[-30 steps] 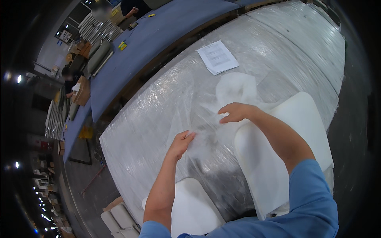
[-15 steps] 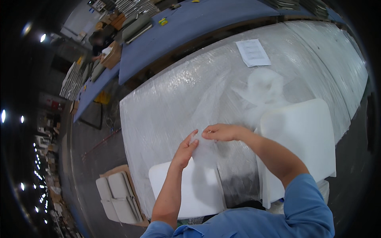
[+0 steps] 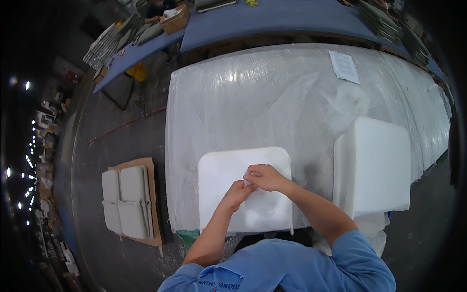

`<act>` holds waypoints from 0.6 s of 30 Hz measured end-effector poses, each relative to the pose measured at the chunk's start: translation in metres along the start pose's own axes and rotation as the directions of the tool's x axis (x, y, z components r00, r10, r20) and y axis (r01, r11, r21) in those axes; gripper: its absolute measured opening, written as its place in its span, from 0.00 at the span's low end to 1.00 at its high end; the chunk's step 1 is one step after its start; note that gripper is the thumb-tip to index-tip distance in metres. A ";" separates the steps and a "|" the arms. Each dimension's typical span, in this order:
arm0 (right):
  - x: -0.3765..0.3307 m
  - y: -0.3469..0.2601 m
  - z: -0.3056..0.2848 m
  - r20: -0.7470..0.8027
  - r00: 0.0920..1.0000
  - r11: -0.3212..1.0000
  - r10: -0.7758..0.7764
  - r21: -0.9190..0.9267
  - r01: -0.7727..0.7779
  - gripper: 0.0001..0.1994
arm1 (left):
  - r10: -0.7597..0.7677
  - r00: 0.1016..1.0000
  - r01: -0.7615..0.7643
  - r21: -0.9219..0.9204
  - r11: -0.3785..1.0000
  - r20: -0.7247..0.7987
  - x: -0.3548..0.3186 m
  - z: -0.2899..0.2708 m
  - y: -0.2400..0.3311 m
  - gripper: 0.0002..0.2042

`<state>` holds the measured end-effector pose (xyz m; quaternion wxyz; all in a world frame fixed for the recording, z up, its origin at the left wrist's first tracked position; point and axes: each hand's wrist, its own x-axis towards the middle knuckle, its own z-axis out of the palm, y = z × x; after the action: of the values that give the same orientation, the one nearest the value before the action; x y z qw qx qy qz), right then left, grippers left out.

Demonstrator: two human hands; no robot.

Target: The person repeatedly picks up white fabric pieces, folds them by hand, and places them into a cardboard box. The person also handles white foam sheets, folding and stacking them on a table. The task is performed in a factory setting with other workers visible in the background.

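Note:
My left hand [image 3: 234, 194] and my right hand [image 3: 265, 177] meet above a white foam cushion pad [image 3: 219, 168] lying flat in front of me. Between their pinched fingers is a small tuft of white fibre stuffing [image 3: 247, 183]. Below the hands, a looser patch of the same stuffing [image 3: 262, 212] seems to lie on the pad, though white on white blurs its edge. The pad rests at the near edge of a wide work surface wrapped in clear plastic film [image 3: 228, 107].
More white pads [image 3: 382, 165] are stacked to the right, with fluffy stuffing [image 3: 351, 100] and a paper sheet [image 3: 344, 67] beyond. Grey cushions [image 3: 132, 202] lie on cardboard at the left. Behind runs a blue table [image 3: 272, 22]; a person [image 3: 154, 12] is at the far left.
My hands have come together and shifted slightly down, now over the pad. The view has turned and moved, so the whole pad shows.

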<state>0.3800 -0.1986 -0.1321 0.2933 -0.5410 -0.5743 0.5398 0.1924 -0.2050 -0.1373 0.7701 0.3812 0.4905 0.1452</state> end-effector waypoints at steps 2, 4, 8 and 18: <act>0.001 -0.007 0.030 0.065 0.997 0.998 -0.029 -0.062 0.034 0.12 | 0.000 1.000 0.000 0.034 0.999 0.007 -0.016 -0.023 -0.015 0.11; 0.004 -0.008 0.066 0.052 0.998 0.997 -0.046 -0.059 0.049 0.13 | -0.017 1.000 0.018 0.040 0.999 -0.025 -0.034 -0.047 -0.032 0.12; 0.018 0.047 0.126 -0.205 0.977 0.998 -0.053 -0.043 0.045 0.11 | -0.088 0.995 0.095 0.201 0.975 -0.041 -0.068 -0.073 -0.040 0.13; -0.004 0.056 0.114 -0.150 0.916 0.892 0.373 0.330 -0.309 0.13 | 0.005 0.971 -0.074 -0.278 0.958 -0.240 -0.137 -0.135 -0.087 0.16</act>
<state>0.2936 -0.2465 -0.2116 0.3309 -0.6367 -0.3472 0.6039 -0.0031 -0.2853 -0.1433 0.7498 0.2562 0.5449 0.2741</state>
